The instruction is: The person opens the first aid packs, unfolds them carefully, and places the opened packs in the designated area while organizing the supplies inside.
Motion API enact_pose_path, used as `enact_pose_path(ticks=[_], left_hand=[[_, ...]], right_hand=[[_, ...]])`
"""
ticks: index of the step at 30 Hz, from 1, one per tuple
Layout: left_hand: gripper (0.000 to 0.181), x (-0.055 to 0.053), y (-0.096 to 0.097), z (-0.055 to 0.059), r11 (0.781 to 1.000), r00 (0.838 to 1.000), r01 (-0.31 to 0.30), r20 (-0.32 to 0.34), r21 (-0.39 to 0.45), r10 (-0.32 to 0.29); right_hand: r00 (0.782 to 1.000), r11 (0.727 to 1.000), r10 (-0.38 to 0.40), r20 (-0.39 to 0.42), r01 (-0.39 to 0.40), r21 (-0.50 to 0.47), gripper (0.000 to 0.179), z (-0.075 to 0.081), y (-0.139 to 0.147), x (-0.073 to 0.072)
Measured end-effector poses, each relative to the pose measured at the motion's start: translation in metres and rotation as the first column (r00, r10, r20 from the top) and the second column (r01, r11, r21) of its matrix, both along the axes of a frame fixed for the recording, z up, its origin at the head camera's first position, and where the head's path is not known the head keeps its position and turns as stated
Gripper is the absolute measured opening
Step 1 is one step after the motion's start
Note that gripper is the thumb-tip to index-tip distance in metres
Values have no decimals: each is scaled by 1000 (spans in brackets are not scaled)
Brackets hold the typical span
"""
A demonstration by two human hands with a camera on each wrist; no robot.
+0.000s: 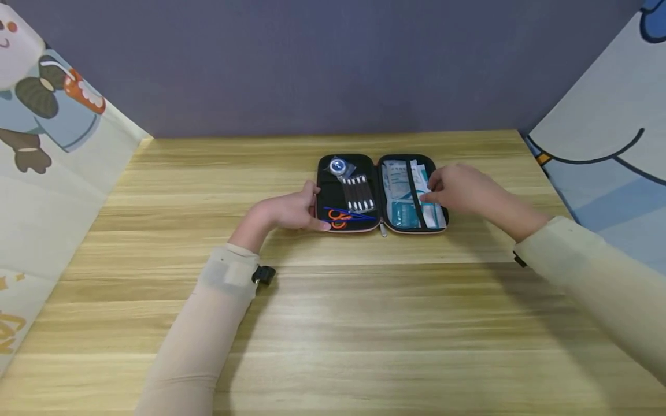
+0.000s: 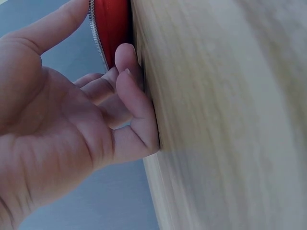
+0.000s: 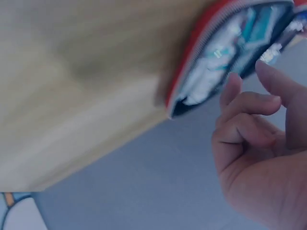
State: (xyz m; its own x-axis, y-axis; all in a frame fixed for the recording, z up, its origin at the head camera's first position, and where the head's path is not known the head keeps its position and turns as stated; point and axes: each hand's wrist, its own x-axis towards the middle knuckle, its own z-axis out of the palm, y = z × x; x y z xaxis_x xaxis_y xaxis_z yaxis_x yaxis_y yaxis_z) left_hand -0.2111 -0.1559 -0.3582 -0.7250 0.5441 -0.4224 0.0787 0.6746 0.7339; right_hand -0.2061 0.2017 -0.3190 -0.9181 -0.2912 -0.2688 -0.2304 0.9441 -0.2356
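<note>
Head view: zip case [image 1: 329,192] unfolded, black-lined; teal-and-white packets [image 1: 403,214] strapped inside; left hand [image 1: 292,210] grips case edge; right hand [image 1: 462,188], thumb and forefinger parted, at packets.

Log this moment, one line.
case: open on table | left hand: at its left edge | right hand: at packets in right half | scissors: left half

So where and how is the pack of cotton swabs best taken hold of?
Probably pinch the pack of cotton swabs by the middle of its long sides, coming from above. It lies flat in the open case, with the wrapped disc close to its far end and the blue tweezers at its near end, so both ends look crowded.
</note>
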Motion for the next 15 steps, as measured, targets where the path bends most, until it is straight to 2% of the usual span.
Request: enact_pose_path(ticks=[4,8,11,15], left_hand=[[101,0,-1,0,1000,1000,1,1,-18,-1],[97,0,-2,1,1000,1000,-1,7,-22,1],[95,0,-1,1,1000,1000,0,11,-9,0],[97,-2,-1,-2,1000,1000,4,12,8,-5]], right_hand=[[999,999,12,-33,-14,-35,45,12,-16,-15],[1000,998,21,-19,-22,-61,53,16,-37,-30],[1000,997,19,16,-17,-73,56,14,-54,-40],[998,996,40,54,-36,-83,56,4,-75,-49]])
